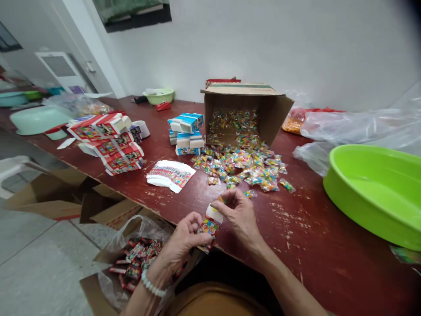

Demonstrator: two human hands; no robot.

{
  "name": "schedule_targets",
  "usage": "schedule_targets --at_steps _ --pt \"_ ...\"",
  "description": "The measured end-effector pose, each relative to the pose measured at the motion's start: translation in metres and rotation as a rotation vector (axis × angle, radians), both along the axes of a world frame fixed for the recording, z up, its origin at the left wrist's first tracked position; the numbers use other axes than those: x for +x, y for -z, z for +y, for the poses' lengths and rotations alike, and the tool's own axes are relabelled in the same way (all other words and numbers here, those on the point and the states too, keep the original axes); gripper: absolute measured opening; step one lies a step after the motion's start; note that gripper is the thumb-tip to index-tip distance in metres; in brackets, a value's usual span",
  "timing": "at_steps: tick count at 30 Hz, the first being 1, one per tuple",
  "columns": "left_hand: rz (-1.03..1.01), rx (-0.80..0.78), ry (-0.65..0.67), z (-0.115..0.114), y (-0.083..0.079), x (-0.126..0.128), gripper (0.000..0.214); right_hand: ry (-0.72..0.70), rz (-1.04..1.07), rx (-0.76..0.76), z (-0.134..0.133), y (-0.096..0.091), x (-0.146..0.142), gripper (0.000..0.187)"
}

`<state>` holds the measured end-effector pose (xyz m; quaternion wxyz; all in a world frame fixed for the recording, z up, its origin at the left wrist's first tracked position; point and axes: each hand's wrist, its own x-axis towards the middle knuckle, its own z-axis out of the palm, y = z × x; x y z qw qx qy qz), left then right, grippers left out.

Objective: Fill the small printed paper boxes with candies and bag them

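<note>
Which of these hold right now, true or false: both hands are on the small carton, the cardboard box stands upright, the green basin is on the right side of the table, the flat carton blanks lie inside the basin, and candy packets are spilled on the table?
1. Both the left hand and the right hand hold the small carton. True.
2. The cardboard box stands upright. False: it lies on its side, its opening facing the person.
3. The green basin sits at the right of the table. True.
4. The flat carton blanks lie inside the basin. False: they lie on the table, left of the candy.
5. Candy packets are spilled from the box onto the table. True.
</note>
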<state>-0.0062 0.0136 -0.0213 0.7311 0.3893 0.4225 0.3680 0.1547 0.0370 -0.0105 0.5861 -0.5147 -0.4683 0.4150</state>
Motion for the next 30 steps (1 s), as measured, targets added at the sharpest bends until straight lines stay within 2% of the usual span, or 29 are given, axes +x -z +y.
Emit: schedule_targets --at_steps 4,8,12,15,18,21,25,26,28,30 --pt "-0.088 0.038 0.145 -0.008 0.001 0.012 0.051 -0.028 -0.301 0.162 -0.001 -0.002 -0.004 0.016" --pt "-0.156 0.032 0.194 -0.007 0.003 0.015 0.054 0.008 -0.478 0.257 -0.004 -0.003 0.007 0.01" --pt "-0.14 0.041 0.134 -0.009 0.004 0.015 0.059 -0.014 -0.533 0.266 -0.007 -0.004 0.01 0.011" --pt "-0.093 0.098 0.039 -0.01 0.001 0.018 0.05 -0.037 -0.553 0.281 -0.01 -0.004 0.006 0.014" --pt "-0.097 0.069 0.022 -0.009 -0.003 0.021 0.047 -0.061 -0.583 0.281 -0.011 -0.004 0.007 0.018" --pt "-0.121 0.016 0.002 -0.008 -0.008 0.023 0.046 -0.185 -0.506 0.223 -0.012 -0.003 0.013 0.022" --pt "-0.22 -0.088 -0.091 -0.006 -0.012 0.022 0.037 -0.492 -0.406 0.123 -0.017 -0.002 0.016 0.028" --pt "-0.242 -0.128 -0.112 -0.005 -0.011 0.021 0.041 -0.501 -0.354 0.091 -0.019 -0.001 0.015 0.026" --pt "-0.249 -0.185 -0.132 -0.004 -0.01 0.02 0.045 -0.41 -0.184 0.022 -0.02 0.001 0.013 0.021" --pt "-0.231 -0.188 -0.135 -0.004 -0.007 0.019 0.042 -0.294 -0.015 -0.042 -0.02 0.003 0.011 0.029"
